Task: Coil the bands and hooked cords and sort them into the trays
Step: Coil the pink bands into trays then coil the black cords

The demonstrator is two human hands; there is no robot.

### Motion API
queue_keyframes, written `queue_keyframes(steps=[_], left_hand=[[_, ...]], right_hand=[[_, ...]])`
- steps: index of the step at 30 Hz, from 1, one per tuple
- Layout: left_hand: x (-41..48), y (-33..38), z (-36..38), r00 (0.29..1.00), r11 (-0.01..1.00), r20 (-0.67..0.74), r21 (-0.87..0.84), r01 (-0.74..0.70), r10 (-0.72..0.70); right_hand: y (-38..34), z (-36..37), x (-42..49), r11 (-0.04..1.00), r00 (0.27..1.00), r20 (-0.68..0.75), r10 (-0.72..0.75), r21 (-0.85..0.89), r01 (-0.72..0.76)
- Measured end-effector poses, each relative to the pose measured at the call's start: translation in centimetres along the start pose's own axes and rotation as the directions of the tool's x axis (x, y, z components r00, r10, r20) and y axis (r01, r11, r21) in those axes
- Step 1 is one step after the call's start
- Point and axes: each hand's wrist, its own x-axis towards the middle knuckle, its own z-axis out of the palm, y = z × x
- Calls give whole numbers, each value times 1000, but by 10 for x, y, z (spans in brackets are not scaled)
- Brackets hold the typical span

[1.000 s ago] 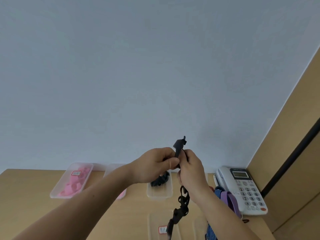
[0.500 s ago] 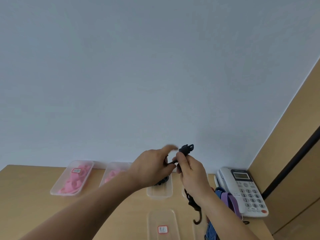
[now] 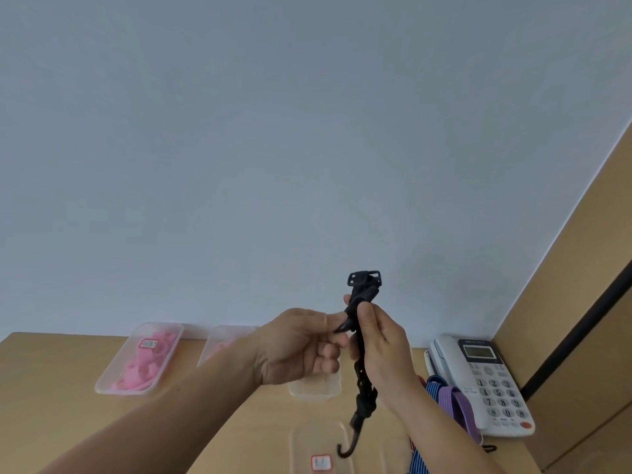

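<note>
- Your left hand [image 3: 301, 347] hides most of the tray [image 3: 316, 388] behind it at centre frame.
- The bottom edge cuts off the labelled tray [image 3: 321, 446] and striped band [image 3: 418, 463].
- The label [image 3: 321, 462] is too small to read.

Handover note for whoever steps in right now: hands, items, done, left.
Left hand: pinching the black hooked cord near its top.
Right hand: gripping the same cord just below the buckle end; the rest hangs down, hook over the near clear tray, which has only a label showing.
Done: pink bands in the far-left tray; pink also in the tray beside it, partly hidden.
Left: coil this cord and tray it; striped and purple bands lie loose by the phone.
</note>
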Motion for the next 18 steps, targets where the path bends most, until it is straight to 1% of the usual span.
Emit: queue_keyframes(steps=[1,3,5,7,8,9,10,12,13,14,15,16,17,18], left_hand=[[3,-2,0,996,998,-73,54,-38,42],[6,-4,-1,969,960,-190,257,-109,160],[7,-6,-1,927,861,-236,487,-146,291],[6,-9,-1,872,712,-257,688,-138,417],[6,-10,-2,835,608,-256,786,-113,486],[6,-10,-5,795,470,-236,880,-70,559],[8,-11,-9,758,310,-194,951,-12,623],[8,-13,-16,720,7,-70,996,89,690],[8,-14,-17,708,-143,33,985,96,706],[8,-16,-17,705,-309,174,949,68,688],[9,-20,-16,696,-445,309,895,16,648],[9,-23,-15,681,-537,404,843,-18,611],[10,-23,-15,649,-577,453,817,-28,611],[12,-23,-17,610,-592,490,805,-42,623]], right_hand=[[1,0,0,999,1000,-16,25,-23,-25],[4,0,0,995,995,-43,95,-31,-96],[7,2,-1,985,985,-40,171,1,-171],[7,5,-2,970,971,-1,237,46,-237],[7,6,-3,960,962,24,271,63,-272],[7,7,-4,949,951,50,305,71,-308],[7,7,-5,938,940,75,333,71,-338],[6,8,-9,924,924,114,366,74,-375],[4,10,-10,921,920,127,371,80,-382],[2,13,-11,918,918,133,373,86,-386],[1,16,-11,916,918,130,376,97,-389],[0,18,-11,911,916,120,382,115,-395],[-1,19,-11,904,914,109,392,138,-404],[-1,19,-10,897,910,102,401,159,-413]])
